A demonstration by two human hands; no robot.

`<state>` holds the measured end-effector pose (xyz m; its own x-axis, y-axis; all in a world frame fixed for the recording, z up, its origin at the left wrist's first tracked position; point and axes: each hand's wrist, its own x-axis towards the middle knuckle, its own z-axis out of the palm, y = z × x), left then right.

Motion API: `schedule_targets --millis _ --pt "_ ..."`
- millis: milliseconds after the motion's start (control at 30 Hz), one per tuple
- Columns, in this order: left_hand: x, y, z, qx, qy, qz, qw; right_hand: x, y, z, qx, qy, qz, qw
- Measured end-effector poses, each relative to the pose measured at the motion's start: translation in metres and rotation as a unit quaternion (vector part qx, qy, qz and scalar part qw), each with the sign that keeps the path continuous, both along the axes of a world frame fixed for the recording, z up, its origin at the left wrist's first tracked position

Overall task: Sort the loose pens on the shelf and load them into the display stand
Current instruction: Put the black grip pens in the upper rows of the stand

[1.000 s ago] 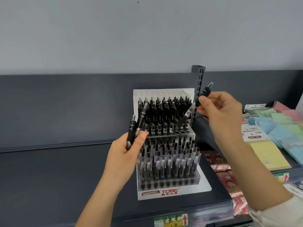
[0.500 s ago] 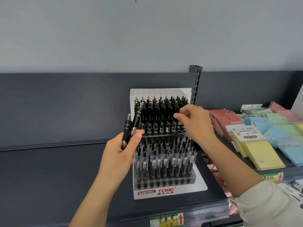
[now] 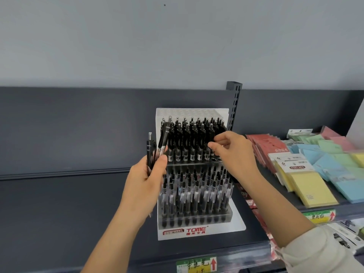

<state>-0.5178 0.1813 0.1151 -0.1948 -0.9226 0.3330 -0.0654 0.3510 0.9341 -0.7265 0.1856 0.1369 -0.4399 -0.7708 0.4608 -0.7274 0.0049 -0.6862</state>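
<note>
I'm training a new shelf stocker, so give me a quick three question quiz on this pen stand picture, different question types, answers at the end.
1. True or false: the left hand holds spare black pens upright beside the display stand.
2. Multiple choice: the right hand is at which part of the stand? A, the upper tier's right end; B, the lower tier's front row; C, the printed base.
3. Short answer: what colour is the nearest sticky note pad on the shelf to the right?

Key: 1 true. 2 A. 3 yellow.
</note>
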Motion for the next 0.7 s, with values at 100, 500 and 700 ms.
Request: schedule_targets --millis 100,500,700 --pt "0.000 0.002 -0.002 0.001 -0.009 -0.017 1.000 0.007 0.011 0.001 -0.050 -0.024 -0.012 0.998" --pt "-0.008 0.011 0.000 -0.084 -0.089 -0.040 0.992 0.065 0.043 0.011 -0.042 -0.182 0.213 0.959" --pt "-0.009 0.011 -0.004 -0.122 -0.115 -0.026 0.986 0.067 0.047 0.008 -0.062 -0.264 0.223 0.936"
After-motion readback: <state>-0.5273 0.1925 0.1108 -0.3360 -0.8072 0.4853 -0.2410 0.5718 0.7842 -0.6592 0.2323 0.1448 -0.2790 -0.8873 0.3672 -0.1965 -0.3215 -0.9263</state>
